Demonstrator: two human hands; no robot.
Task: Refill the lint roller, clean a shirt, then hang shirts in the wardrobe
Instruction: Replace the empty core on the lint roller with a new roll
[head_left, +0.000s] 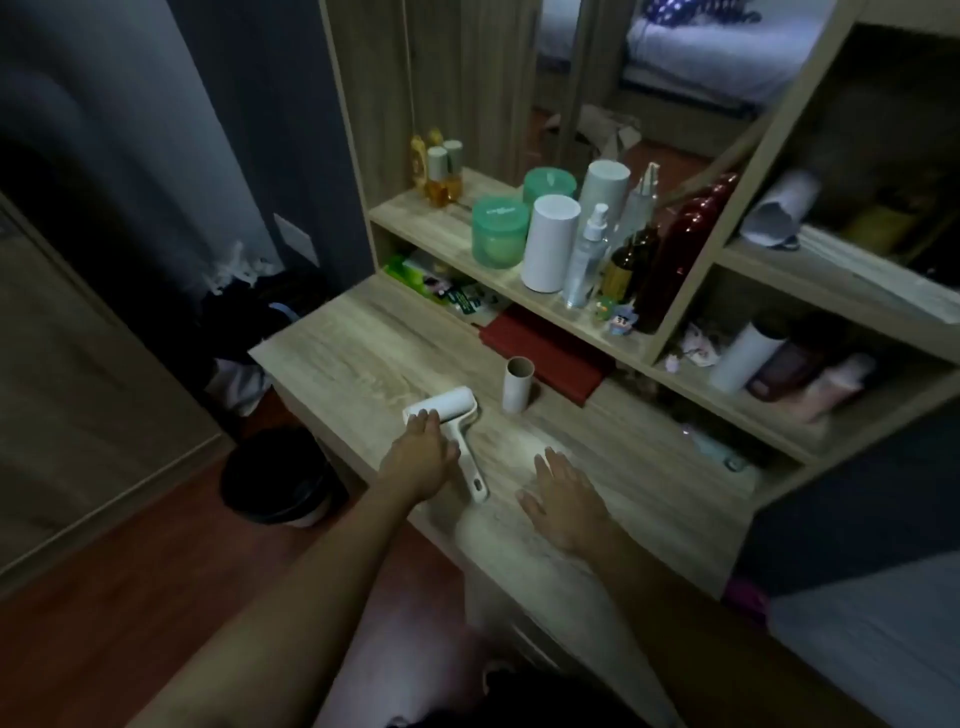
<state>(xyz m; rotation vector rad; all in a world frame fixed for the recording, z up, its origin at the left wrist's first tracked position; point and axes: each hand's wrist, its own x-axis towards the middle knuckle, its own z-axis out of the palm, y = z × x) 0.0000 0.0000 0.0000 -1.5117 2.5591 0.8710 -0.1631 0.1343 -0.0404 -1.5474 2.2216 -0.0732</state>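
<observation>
A white lint roller (457, 415) lies on the wooden desk (353, 353), its roll toward the far left and its handle pointing at me. My left hand (423, 457) reaches over it with straight fingers, the fingertips at the near end of the roll. My right hand (563, 499) hovers flat over the desk to the right of the handle, holding nothing. An empty cardboard tube (517, 384) stands upright just beyond the roller. A white roll (549, 241) stands on the shelf above. No shirt shows.
Bottles and green jars (498, 231) crowd the shelf. A red book (545, 353) lies under it. Another white roll (743, 356) lies in the right cubby. A black bin (280, 475) stands on the floor at the desk's left. A mirror hangs behind.
</observation>
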